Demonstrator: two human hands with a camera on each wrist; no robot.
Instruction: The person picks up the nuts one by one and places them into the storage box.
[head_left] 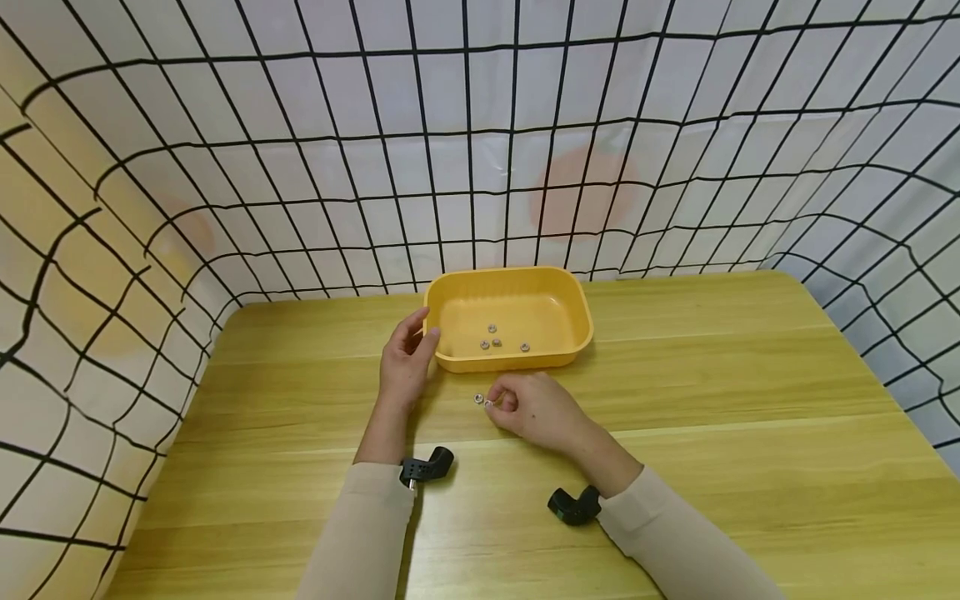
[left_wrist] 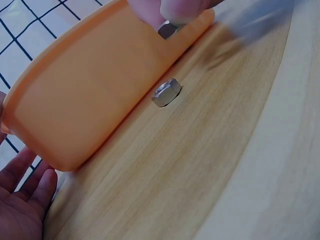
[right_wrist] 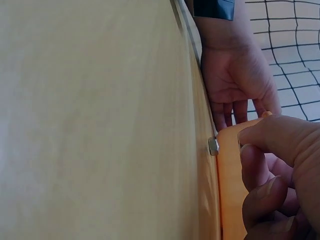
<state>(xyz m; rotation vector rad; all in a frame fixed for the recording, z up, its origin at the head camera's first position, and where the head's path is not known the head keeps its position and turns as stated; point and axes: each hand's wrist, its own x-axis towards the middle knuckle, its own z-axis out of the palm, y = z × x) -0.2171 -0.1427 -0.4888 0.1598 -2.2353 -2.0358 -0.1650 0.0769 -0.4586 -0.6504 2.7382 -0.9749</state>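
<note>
A yellow plastic tray (head_left: 510,363) stands toward the back of the table, with several metal hex nuts (head_left: 484,344) lying in it. My left hand (head_left: 406,364) holds the tray's left end, thumb over the rim and fingers against the outside. In front of the tray my right hand (head_left: 537,410) pinches a nut (left_wrist: 167,30) between thumb and forefinger; the left wrist view shows it lifted off the wood, while fingers mostly hide it in the right wrist view. Another nut (left_wrist: 167,93) lies on the table close to the tray's front wall, left of the pinching fingers.
The wooden table (head_left: 712,400) extends to both sides and toward me. Behind it and along its sides hangs a white cloth with a black grid (head_left: 491,158). Black wrist-worn devices (head_left: 429,467) sit at both sleeve cuffs.
</note>
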